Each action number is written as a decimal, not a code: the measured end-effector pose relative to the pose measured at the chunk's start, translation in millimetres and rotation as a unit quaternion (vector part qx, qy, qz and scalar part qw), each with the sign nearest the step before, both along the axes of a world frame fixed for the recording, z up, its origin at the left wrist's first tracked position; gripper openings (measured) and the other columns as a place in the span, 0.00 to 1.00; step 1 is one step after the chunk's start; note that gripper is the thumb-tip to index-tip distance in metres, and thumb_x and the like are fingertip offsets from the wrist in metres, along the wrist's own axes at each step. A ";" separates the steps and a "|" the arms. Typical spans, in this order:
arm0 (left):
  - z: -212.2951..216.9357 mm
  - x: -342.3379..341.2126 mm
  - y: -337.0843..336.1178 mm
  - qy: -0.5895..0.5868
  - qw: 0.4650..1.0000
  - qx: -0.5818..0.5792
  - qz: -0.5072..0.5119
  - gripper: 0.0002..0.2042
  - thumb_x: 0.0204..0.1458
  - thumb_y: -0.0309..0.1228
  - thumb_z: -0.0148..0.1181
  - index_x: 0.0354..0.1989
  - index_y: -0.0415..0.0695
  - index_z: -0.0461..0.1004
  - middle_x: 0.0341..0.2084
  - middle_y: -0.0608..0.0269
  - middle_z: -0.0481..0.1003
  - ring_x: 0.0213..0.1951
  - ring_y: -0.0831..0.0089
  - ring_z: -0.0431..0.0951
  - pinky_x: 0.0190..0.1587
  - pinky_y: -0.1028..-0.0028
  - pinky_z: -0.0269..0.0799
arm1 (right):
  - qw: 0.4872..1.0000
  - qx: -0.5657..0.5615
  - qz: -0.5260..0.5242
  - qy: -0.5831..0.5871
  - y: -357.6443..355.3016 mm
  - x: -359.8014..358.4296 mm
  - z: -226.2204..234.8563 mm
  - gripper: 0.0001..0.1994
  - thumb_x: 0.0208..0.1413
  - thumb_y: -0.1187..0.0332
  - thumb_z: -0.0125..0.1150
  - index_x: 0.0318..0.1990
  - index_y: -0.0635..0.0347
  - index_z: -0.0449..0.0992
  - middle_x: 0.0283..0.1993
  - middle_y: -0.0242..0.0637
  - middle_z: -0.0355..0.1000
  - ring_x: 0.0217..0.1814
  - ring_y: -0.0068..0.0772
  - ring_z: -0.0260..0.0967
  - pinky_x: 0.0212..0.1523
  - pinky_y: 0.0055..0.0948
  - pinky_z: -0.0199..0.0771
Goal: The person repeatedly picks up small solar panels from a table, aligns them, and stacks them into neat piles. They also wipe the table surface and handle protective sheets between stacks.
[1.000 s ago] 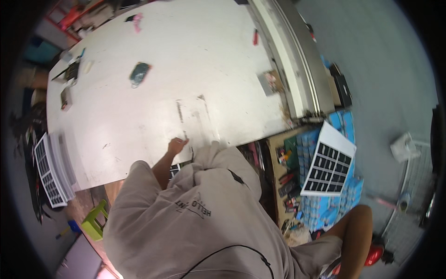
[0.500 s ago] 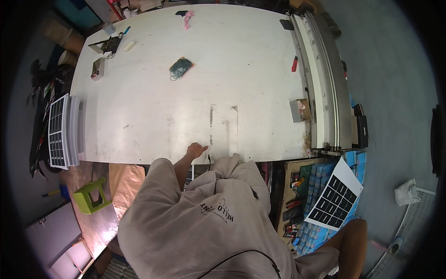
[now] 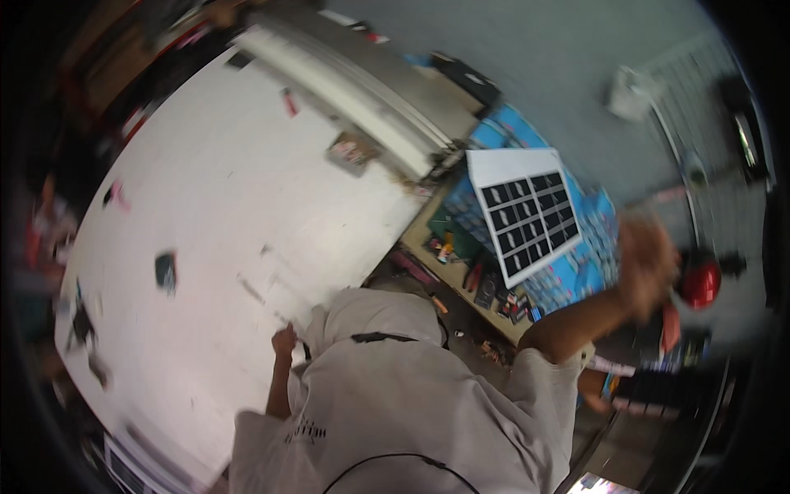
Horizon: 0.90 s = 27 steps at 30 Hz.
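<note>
My left hand (image 3: 284,339) rests at the near edge of the white table (image 3: 222,239) with its fingers curled in. Whatever lies inside the curl, if anything, is hidden. A small dark object or strap shows just beside it, against my shirt. My right hand (image 3: 648,267) is raised out to the right, smeared by motion, so its fingers cannot be read. Nearest to it are the blue-wrapped packs (image 3: 588,276). On those packs lies a white sheet (image 3: 514,167) printed with a grid of black rectangles.
A long metal rail (image 3: 354,90) runs along the table's far right side. By it sit an open small box (image 3: 352,154) and a red cutter (image 3: 290,102). A dark green bundle (image 3: 166,272) lies on the table. Tools fill a shelf (image 3: 473,276). A red round object (image 3: 701,280) stands right.
The view has swung to the right, so the table now sits at the left. My right hand has come into sight, raised and moving. My left hand has stayed at the table edge.
</note>
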State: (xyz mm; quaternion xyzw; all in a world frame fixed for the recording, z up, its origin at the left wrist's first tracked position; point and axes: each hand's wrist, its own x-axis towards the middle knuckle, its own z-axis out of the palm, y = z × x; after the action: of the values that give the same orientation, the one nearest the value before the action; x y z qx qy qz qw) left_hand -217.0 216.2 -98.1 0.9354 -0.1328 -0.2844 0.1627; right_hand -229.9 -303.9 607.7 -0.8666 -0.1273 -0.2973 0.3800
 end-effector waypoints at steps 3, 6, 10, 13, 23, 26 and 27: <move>67.6 27.5 -32.5 0.270 0.788 -0.274 0.481 0.17 0.58 0.46 0.64 0.29 0.43 0.77 0.17 0.68 0.73 0.19 0.80 0.73 0.19 0.80 0.62 | 0.800 -0.086 -0.529 0.268 -208.6 -44.1 -141.8 0.37 0.53 0.44 0.67 0.60 0.70 0.72 0.44 0.50 0.80 0.47 0.43 0.78 0.52 0.38 0.75; 68.4 33.1 -31.1 0.227 0.834 -0.254 0.434 0.21 0.58 0.52 0.61 0.33 0.43 0.78 0.25 0.65 0.78 0.25 0.74 0.76 0.24 0.74 0.66 | 0.602 0.008 -0.672 0.431 -328.3 -136.6 -272.4 0.51 0.42 0.27 0.62 0.58 0.71 0.73 0.56 0.59 0.73 0.60 0.56 0.72 0.60 0.42 0.69; 106.2 67.2 -27.6 0.185 0.824 -0.216 0.490 0.22 0.56 0.49 0.65 0.43 0.40 0.77 0.32 0.61 0.81 0.28 0.74 0.78 0.25 0.76 0.66 | 0.463 0.084 -0.711 0.523 -332.5 -129.7 -368.2 0.57 0.40 0.20 0.54 0.61 0.71 0.71 0.64 0.55 0.68 0.67 0.53 0.66 0.66 0.46 0.64; 108.0 94.6 -31.2 0.210 0.827 -0.158 0.497 0.24 0.56 0.50 0.65 0.46 0.40 0.75 0.33 0.59 0.81 0.29 0.71 0.79 0.28 0.72 0.68 | 0.439 0.133 -0.726 0.512 -341.8 -143.2 -385.4 0.58 0.38 0.21 0.59 0.63 0.68 0.69 0.66 0.55 0.66 0.69 0.56 0.63 0.68 0.49 0.62; 103.2 171.9 -152.5 0.220 0.881 -0.162 0.387 0.25 0.53 0.50 0.68 0.46 0.39 0.77 0.30 0.59 0.80 0.28 0.74 0.79 0.25 0.77 0.67 | 0.334 0.163 -0.808 0.458 -322.2 -119.4 -351.6 0.52 0.30 0.34 0.78 0.55 0.71 0.72 0.62 0.59 0.67 0.64 0.55 0.68 0.62 0.49 0.69; 98.6 211.6 -201.2 0.208 0.901 -0.190 0.331 0.27 0.54 0.51 0.68 0.48 0.37 0.75 0.33 0.58 0.80 0.31 0.73 0.80 0.29 0.77 0.71 | 0.344 0.171 -0.816 0.432 -329.9 -130.1 -356.7 0.50 0.29 0.41 0.81 0.53 0.77 0.72 0.58 0.58 0.72 0.61 0.53 0.71 0.62 0.42 0.71; 98.6 223.3 -215.7 0.204 0.909 -0.190 0.311 0.27 0.54 0.52 0.67 0.49 0.38 0.75 0.35 0.58 0.80 0.32 0.74 0.80 0.31 0.76 0.70 | 0.351 0.172 -0.817 0.423 -336.4 -132.5 -357.4 0.49 0.29 0.44 0.81 0.53 0.79 0.72 0.56 0.58 0.73 0.60 0.53 0.72 0.61 0.39 0.71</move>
State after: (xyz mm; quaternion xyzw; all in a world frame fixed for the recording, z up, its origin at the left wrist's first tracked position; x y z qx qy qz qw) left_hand 6.3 0.5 0.5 0.8026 0.1490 -0.3733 0.4407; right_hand -362.3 -640.3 250.3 -0.4687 0.8756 -0.0699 0.0937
